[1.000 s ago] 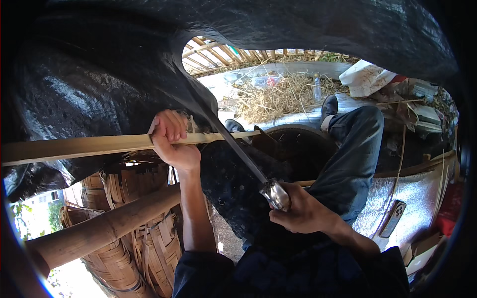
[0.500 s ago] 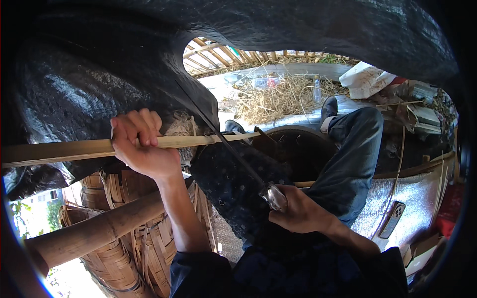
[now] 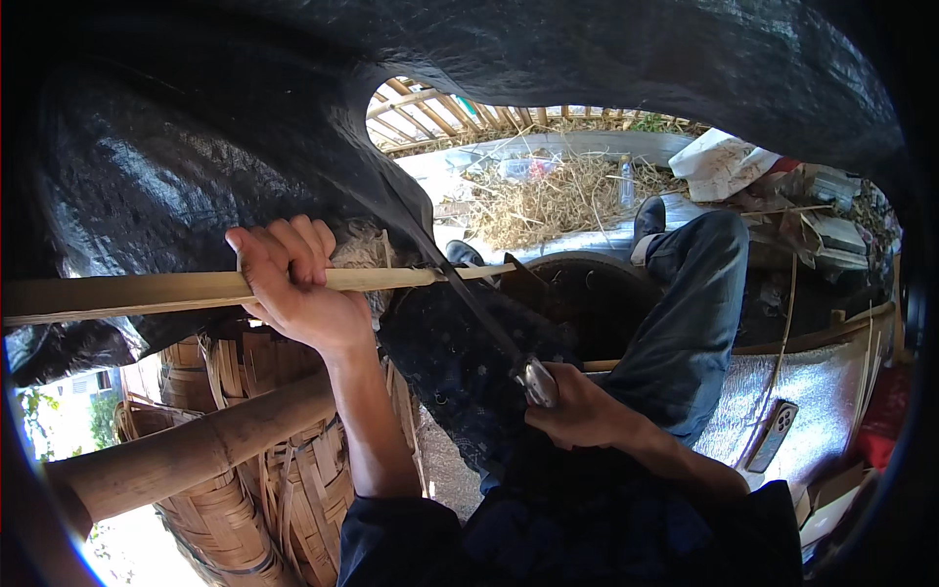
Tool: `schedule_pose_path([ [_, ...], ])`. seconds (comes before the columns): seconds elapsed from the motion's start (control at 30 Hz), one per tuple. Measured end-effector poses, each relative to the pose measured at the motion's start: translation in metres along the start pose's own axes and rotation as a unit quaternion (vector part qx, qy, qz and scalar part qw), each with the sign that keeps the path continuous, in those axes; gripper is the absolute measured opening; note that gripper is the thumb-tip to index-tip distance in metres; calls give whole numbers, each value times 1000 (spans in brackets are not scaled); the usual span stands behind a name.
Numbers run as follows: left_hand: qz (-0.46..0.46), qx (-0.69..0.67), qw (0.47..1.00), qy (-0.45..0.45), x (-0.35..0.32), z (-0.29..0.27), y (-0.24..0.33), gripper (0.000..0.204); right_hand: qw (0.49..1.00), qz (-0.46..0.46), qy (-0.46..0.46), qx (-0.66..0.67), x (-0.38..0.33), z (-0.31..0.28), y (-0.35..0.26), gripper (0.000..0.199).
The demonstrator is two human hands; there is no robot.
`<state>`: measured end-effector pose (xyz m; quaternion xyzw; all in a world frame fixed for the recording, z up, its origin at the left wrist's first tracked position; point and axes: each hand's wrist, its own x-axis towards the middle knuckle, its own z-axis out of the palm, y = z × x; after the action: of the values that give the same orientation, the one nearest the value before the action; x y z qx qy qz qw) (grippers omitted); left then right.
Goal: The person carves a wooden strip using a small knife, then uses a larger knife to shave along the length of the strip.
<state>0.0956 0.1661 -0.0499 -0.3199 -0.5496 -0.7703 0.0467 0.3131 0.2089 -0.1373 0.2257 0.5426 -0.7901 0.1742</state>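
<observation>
My left hand is closed around a long pale bamboo strip, which runs level from the left edge to a thin end above my lap. My right hand grips the metal handle of a long dark-bladed knife. Its blade slants up and to the left and crosses the strip near the strip's right end, seemingly touching it. A dark cloth with faint spots covers my left thigh beneath the blade.
A thick bamboo pole and woven bamboo baskets stand at the lower left. Black plastic sheeting hangs at left and overhead. Dry straw lies ahead beside a clear bottle. A phone rests at the right.
My left hand has shifted slightly right along or with the strip. The knife has turned a little, showing more of its blade's flat side, and my right hand is slightly higher.
</observation>
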Motion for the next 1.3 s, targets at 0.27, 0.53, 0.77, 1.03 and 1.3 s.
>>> schedule_pose_path([
  [0.27, -54, -140, 977, -154, 6, -13, -3, 42, 998, -23, -32, 55, -2, -12, 2, 30],
  [0.53, -85, -182, 961, -191, 9, -13, -4, 41, 1000, 5, 24, 0, -8, -3, -11, 36],
  [0.77, -86, -147, 961, -220, 4, -1, -3, 41, 997, -54, 31, -48, -9, -16, -41, 32],
  [1.03, -100, -159, 957, -221, -2, 3, -2, 41, 998, -15, 40, -38, -6, 1, -18, 30],
  [1.3, -92, -137, 963, -214, 3, 10, -3, 41, 944, -258, 185, -85, -13, -6, -28, 27],
])
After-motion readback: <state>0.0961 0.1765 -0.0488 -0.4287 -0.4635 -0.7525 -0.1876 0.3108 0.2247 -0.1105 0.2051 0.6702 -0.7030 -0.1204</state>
